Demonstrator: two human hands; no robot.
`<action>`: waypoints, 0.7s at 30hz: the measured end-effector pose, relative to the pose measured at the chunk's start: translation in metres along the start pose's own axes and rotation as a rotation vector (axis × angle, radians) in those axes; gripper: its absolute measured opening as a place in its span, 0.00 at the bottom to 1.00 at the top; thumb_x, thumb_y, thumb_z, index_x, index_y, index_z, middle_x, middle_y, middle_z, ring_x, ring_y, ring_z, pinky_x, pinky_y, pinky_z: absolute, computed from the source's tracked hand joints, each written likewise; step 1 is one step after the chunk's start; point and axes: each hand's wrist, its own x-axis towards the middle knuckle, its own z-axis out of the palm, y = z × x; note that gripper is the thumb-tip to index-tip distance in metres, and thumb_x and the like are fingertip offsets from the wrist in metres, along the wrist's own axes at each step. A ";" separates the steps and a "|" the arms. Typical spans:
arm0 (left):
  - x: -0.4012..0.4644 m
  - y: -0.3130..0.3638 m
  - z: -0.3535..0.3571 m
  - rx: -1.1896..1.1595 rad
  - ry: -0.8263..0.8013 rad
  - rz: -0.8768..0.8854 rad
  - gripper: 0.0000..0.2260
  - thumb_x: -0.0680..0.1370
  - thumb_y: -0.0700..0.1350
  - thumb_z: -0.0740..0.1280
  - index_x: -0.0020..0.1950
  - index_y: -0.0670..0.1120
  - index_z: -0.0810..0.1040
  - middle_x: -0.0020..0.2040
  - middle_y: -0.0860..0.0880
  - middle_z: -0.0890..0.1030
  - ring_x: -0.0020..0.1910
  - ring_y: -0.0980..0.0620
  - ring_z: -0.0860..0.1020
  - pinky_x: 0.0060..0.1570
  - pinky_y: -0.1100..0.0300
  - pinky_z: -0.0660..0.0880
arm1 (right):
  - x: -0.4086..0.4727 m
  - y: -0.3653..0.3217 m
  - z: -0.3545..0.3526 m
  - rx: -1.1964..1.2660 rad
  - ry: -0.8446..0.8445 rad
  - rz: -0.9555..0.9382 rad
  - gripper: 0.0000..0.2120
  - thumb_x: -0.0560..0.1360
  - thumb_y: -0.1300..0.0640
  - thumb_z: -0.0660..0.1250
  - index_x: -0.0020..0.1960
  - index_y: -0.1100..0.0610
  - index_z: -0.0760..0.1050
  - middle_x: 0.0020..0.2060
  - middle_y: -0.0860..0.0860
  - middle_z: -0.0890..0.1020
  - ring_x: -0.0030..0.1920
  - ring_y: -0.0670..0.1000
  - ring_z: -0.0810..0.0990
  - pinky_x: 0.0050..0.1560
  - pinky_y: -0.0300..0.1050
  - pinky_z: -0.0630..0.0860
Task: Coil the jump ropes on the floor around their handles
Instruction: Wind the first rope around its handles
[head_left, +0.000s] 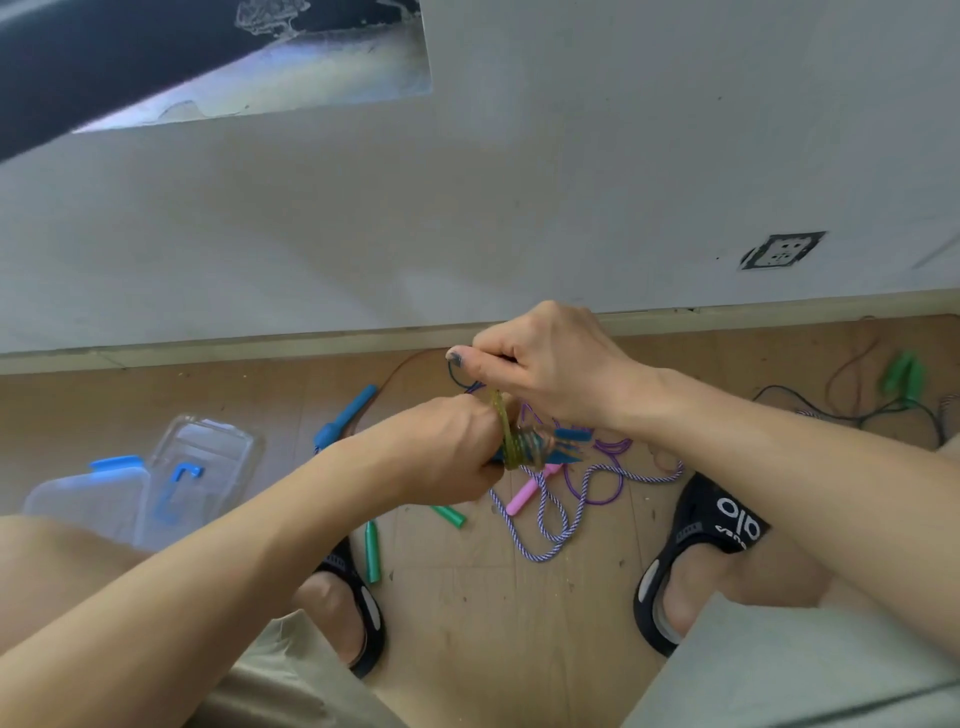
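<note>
Jump rope being wound on blue handles above the floor, both hands closed on it.

Blue handles (563, 447) are gripped in the left hand (441, 449), mostly hidden by its fist; yellow-green rope (506, 431) is pinched by the right hand (550, 364), wraps blurred. White logo on the black slipper (727, 525) is partly readable as "o|o"; smaller text illegible. Purple-white rope (550, 514), pink handle (524, 493), green handles (371, 551) lie on the wooden floor (493, 623). Clear box (156, 478) sits left.

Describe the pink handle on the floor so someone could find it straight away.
Look at the wooden floor between the two black sandals, just below the hands. Among the purple-and-white braided rope lies the pink handle. It is the only pink piece; the handles nearby are green.
</note>
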 end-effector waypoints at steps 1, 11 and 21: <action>-0.001 0.002 -0.001 -0.042 0.015 0.021 0.06 0.73 0.40 0.65 0.46 0.44 0.67 0.34 0.51 0.71 0.33 0.45 0.71 0.33 0.53 0.68 | 0.002 0.002 0.001 0.009 -0.014 0.009 0.26 0.81 0.42 0.59 0.28 0.51 0.59 0.21 0.49 0.65 0.26 0.46 0.66 0.30 0.46 0.60; -0.015 -0.005 -0.009 -0.308 0.160 0.016 0.09 0.72 0.40 0.69 0.48 0.44 0.71 0.34 0.49 0.76 0.33 0.47 0.72 0.34 0.51 0.70 | 0.003 0.021 0.014 0.467 -0.253 0.248 0.27 0.81 0.44 0.61 0.29 0.55 0.60 0.25 0.49 0.61 0.28 0.47 0.60 0.32 0.47 0.56; -0.010 -0.025 -0.018 -1.141 0.272 -0.513 0.07 0.73 0.37 0.68 0.45 0.45 0.72 0.28 0.49 0.67 0.23 0.53 0.62 0.25 0.63 0.59 | -0.019 0.010 0.032 0.377 -0.074 0.416 0.27 0.82 0.44 0.55 0.29 0.57 0.61 0.22 0.47 0.63 0.28 0.51 0.63 0.32 0.48 0.60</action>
